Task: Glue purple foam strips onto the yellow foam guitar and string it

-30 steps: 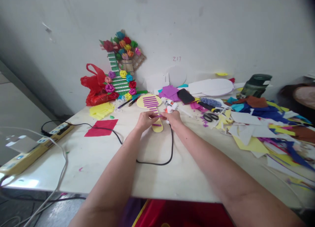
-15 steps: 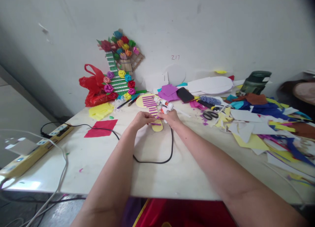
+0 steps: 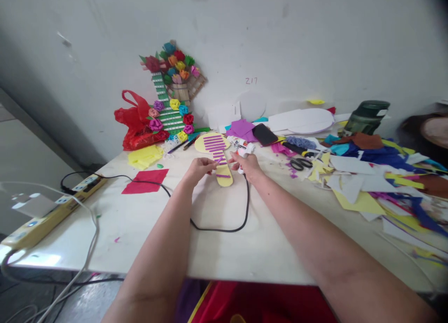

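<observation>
Several purple strips (image 3: 214,144) cross the yellow cutout (image 3: 225,182), lower part partly bare; left hand (image 3: 201,168) pinches another strip (image 3: 219,159); whether right hand (image 3: 248,165) grips glue gun (image 3: 248,148) cannot be told.

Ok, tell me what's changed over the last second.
The right hand has drawn rightward, its fingertips now apart from the left hand. The left hand holds a purple strip, now tilted rather than nearly level. The white glue gun remains by the right hand; yellow cutout, red sheet and scissors stayed put.
</observation>
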Available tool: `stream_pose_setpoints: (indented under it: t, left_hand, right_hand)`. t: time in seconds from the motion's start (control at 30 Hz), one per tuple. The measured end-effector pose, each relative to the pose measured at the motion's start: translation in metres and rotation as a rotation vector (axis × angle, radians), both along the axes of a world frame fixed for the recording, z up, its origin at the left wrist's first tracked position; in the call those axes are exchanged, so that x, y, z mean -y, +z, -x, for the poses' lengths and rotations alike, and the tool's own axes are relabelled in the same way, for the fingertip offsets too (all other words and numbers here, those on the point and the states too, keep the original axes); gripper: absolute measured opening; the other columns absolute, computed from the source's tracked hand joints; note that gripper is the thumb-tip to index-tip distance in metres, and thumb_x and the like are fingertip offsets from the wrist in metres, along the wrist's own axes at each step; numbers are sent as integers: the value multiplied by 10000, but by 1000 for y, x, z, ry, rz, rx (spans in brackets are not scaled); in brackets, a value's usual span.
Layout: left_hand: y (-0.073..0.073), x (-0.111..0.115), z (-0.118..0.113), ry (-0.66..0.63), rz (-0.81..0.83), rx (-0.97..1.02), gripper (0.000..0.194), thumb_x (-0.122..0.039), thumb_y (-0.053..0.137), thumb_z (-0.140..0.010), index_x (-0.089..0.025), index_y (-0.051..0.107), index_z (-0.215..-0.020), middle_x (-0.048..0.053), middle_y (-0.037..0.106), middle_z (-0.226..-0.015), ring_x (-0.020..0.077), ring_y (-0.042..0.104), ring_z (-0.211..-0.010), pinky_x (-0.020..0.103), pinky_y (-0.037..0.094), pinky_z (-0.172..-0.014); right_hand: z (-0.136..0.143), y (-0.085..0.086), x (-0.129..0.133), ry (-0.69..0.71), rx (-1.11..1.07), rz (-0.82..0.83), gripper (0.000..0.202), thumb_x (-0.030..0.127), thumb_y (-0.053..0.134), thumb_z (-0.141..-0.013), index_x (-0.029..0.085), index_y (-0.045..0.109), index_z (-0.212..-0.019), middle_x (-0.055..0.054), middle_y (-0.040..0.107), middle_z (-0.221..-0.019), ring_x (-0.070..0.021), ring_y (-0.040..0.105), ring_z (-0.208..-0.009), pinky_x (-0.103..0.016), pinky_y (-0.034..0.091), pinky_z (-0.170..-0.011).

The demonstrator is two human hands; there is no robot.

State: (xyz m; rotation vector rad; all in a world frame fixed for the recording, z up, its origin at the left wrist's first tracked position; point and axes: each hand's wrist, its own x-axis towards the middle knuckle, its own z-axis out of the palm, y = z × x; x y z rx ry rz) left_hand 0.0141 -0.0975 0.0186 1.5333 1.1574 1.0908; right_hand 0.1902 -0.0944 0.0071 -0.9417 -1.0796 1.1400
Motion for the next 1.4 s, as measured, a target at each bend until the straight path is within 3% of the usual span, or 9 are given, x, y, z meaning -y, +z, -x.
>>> stream_pose_setpoints:
  t: [0.2, 0.47, 0.77, 1.4]
  left_hand:
    - [-7, -4, 7, -41, 146, 375, 267, -302, 759, -547, -94, 624, -646, 23, 567, -599, 59, 477, -519, 193, 390, -508]
    - [-16, -7, 14, -64, 250, 595, 115, -144, 654, -661, -75, 599, -735, 32, 558, -631, 65, 492, -525, 186, 422, -496]
    - [-26, -16, 21, -113, 341, 721, 79, -78, 514, -765, -71, 587, -791, 41, 547, -652, 63, 511, -540, 160, 451, -497]
    - [-18, -12, 18, -113, 451, 884, 161, -39, 423, -807, -59, 581, -831, 36, 508, -631, 44, 488, -519, 129, 434, -480]
  right_hand:
    - [-6, -4, -2, 53, 30, 4, 301, 395, 666, -648, 139, 556, -761, -8, 618, -526, -47, 397, -276, -178, 289, -289]
    - [-12, -10, -3, 221, 143, -47, 337, 432, 674, -630, 125, 563, -713, -44, 664, -607, -40, 359, -259, -205, 317, -295]
    - [-14, -8, 3, 295, 261, -86, 345, 452, 667, -616, 128, 586, -702, -18, 643, -559, -46, 345, -248, -222, 327, -309]
    - [-12, -4, 7, 317, 304, -92, 334, 446, 669, -605, 128, 570, -610, -28, 625, -538, -43, 352, -253, -206, 236, -277]
